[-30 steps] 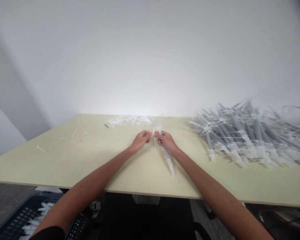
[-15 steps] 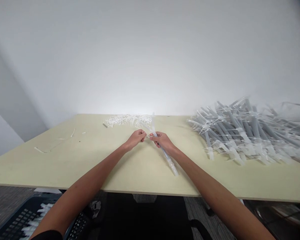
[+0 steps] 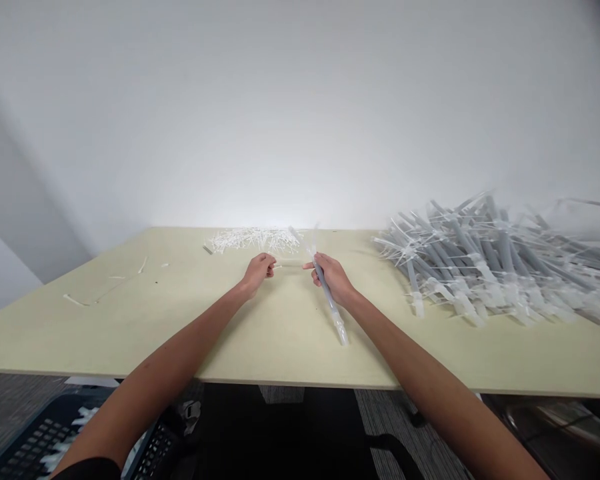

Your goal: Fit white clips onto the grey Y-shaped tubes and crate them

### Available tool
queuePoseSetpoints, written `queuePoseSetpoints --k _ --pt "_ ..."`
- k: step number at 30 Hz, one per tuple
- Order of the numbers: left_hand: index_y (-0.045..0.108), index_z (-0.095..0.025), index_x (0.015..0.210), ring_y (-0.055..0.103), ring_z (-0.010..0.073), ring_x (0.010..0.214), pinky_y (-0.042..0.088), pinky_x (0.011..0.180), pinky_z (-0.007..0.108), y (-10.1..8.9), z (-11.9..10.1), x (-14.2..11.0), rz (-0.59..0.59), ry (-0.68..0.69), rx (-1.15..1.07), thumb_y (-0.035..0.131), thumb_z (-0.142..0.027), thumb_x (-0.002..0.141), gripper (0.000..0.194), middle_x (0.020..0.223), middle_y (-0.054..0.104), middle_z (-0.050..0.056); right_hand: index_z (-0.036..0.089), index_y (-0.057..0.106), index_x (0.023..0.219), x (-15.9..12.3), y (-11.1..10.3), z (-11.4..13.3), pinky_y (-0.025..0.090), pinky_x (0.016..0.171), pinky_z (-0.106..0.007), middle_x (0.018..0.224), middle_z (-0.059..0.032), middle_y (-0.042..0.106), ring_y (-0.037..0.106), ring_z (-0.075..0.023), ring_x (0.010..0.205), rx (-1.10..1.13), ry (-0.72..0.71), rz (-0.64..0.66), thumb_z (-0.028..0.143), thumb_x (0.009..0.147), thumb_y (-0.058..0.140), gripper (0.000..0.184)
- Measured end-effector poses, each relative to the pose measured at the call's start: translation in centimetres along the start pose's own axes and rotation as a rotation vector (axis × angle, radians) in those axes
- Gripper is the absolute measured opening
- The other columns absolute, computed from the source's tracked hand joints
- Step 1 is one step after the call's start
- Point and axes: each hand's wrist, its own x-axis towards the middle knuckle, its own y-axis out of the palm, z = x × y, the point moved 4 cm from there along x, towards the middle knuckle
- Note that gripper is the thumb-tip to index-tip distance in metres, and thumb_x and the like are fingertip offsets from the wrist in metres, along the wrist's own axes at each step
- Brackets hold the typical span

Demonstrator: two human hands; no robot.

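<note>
Head camera: A right hand (image 3: pixel 329 273) grips a gray tube (image 3: pixel 327 287) with clear ends above a pale table (image 3: pixel 180 333), while the left hand (image 3: pixel 260 270), fingers closed around a thin white strip (image 3: pixel 279 267), works well apart from it. A pile of similar tubes (image 3: pixel 495 260) lies at right.

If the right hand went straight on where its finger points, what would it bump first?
Probably the small white bit poking from the left hand, then that hand itself. The right hand points across at them, but one view makes depth hard to tell.
</note>
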Motion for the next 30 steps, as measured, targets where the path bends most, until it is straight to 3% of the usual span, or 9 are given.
queuePoseSetpoints --k 3,7,12,21,30 --pt "0.053 -0.015 0.075 0.045 0.0082 0.056 0.042 0.061 0.026 -0.3 0.9 0.2 -0.066 -0.048 -0.200 0.060 -0.032 0.069 0.019 0.067 0.046 -0.001 0.020 0.051 0.094 -0.1 0.2 0.0 0.044 0.048 -0.024 0.087 -0.0070 0.067 0.051 -0.0102 0.053 0.115 0.041 0.033 0.034 0.079 0.056 0.021" --pt "0.055 -0.015 0.081 0.047 0.0081 0.059 0.043 0.063 0.025 1.1 0.8 -0.7 0.048 -0.048 -0.314 0.062 -0.032 0.070 0.021 0.069 0.047 -0.001 0.020 0.051 0.097 -0.3 0.8 -0.2 0.048 0.057 -0.025 0.091 -0.0080 0.066 0.058 -0.0122 0.064 0.198 0.116 0.094 0.024 0.077 0.056 0.021" --pt "0.056 -0.015 0.082 0.049 0.0085 0.060 0.042 0.063 0.025 3.5 -0.1 -2.3 0.225 -0.061 -0.244 0.061 -0.029 0.072 0.018 0.069 0.049 0.000 0.019 0.048 0.093 -0.3 1.2 -0.5 0.034 0.041 -0.020 0.083 -0.0060 0.065 0.050 -0.0089 0.053 0.212 0.125 0.127 0.022 0.073 0.056 0.022" --pt "0.056 -0.014 0.081 0.048 0.0090 0.057 0.041 0.061 0.027 2.5 0.1 -1.7 0.090 -0.083 -0.117 0.056 -0.033 0.074 0.020 0.069 0.049 0.000 0.023 0.042 0.101 -0.5 0.7 0.8 0.029 0.038 -0.019 0.073 0.0016 0.062 0.044 -0.0079 0.048 0.000 -0.003 0.033 0.031 0.072 0.054 0.032" --pt "0.057 -0.015 0.082 0.046 0.0083 0.057 0.039 0.060 0.025 3.8 -0.4 -2.6 0.256 -0.032 -0.083 0.059 -0.033 0.074 0.020 0.069 0.050 0.000 0.021 0.045 0.090 -0.3 0.5 0.4 0.029 0.038 -0.020 0.073 -0.0018 0.062 0.043 -0.0082 0.047 0.086 0.029 0.019 0.043 0.077 0.052 0.026"
